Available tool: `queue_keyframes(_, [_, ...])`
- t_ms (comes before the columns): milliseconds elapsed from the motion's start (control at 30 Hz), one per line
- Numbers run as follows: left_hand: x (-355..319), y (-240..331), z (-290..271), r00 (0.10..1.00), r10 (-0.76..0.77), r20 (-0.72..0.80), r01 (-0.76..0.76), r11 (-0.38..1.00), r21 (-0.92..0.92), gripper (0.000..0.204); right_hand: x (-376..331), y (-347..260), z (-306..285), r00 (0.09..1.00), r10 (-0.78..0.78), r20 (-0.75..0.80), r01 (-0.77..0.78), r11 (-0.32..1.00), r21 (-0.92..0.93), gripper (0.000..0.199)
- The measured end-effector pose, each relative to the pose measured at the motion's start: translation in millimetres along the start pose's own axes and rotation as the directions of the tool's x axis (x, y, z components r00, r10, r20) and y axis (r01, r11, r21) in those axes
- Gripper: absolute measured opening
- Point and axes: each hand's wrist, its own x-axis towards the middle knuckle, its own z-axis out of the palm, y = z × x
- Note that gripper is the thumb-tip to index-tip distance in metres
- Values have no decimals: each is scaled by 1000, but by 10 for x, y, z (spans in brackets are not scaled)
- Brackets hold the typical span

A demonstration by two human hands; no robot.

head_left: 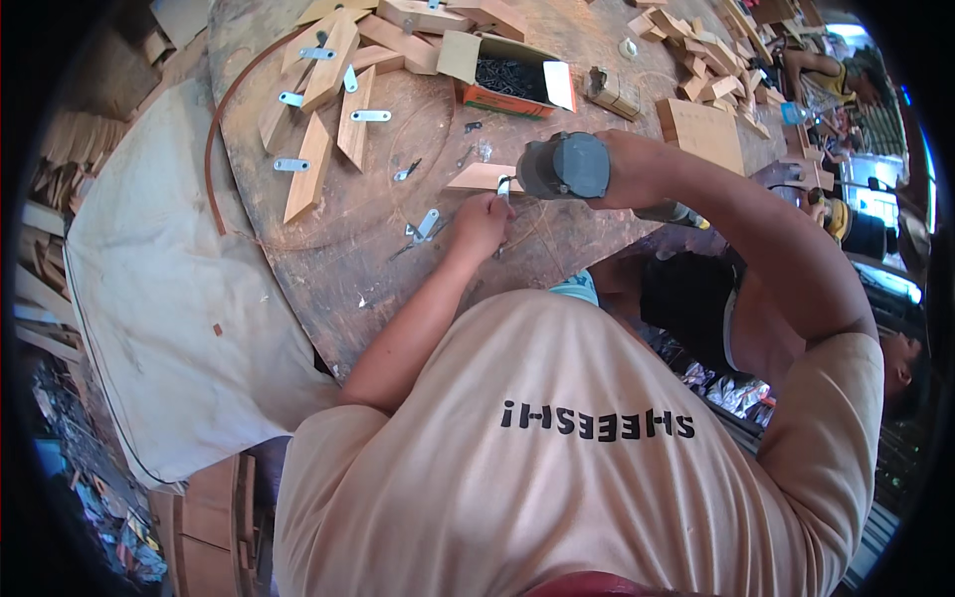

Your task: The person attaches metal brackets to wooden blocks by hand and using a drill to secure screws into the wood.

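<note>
Wood piece: a small pale wedge [479, 178] lies near the middle of the round wooden table [328, 269], just left of the drill and just beyond the left hand.
Drill: grey power drill [563, 166] points down at the wedge's right end.
Right hand: the right hand [637, 171] is wrapped tight around the drill's body.
Left hand: the left hand [481, 225] rests on the table near the wedge, fingers curled shut at a small metal plate [504, 188]; what they pinch cannot be told.
Loose plate: another metal plate [426, 225] lies left of that hand.
Box: an open box of dark screws [509, 78] stands farther off.
Far left: cut wood pieces with plates [323, 95] lie in a fan.
</note>
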Motion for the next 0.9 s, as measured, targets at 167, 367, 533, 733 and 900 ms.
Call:
queue_keyframes(167, [27,9,-17,998,-48,47,51,996,-73,31,9,2,-15,999,45,-28,-46,999,-20,32])
queue_keyframes(367, [-57,92,-8,995,-98,29,99,994,-44,32,40,-30,16,993,114,25,-114,993,-14,22])
queue_keyframes(533, [-37,78,-1,997,-61,37,62,998,-25,31,-49,-85,-6,970,223,97,-235,962,137,23])
queue_keyframes(733, [-4,77,-51,999,-42,8,42,998,-37,25,-144,8,52,992,128,-22,-123,982,144,27])
queue_keyframes(900, [-51,108,-93,997,-55,63,64,986,-157,24,-659,75,156,828,-29,-561,161,969,187,51])
